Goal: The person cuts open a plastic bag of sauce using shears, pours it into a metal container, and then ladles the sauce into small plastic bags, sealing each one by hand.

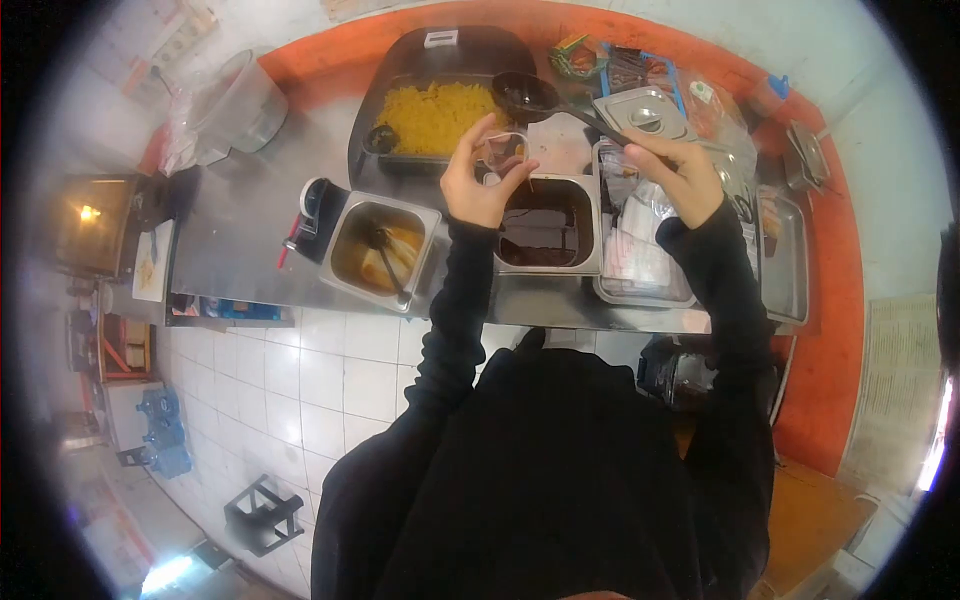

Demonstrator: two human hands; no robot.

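My left hand (478,180) grips a small clear plastic cup (510,150) between thumb and fingers, above the back edge of a steel pan of dark brown sauce (545,235). In my right hand (685,175) is the handle of a black ladle (525,93). The ladle's bowl sits farther back, just beyond the cup, and overlaps the corner of a black tray of yellow rice (435,112). Below my right hand, a steel tray (645,292) holds clear plastic packets (640,225).
Left of the sauce stands a steel pan (340,270) with orange-brown liquid and a utensil. A tape dispenser (312,215) lies beside it. At the back right are a steel lid (645,112) and plastic bags (705,105). A clear bucket (240,105) stands far left; a black stool (262,515) is on the floor.
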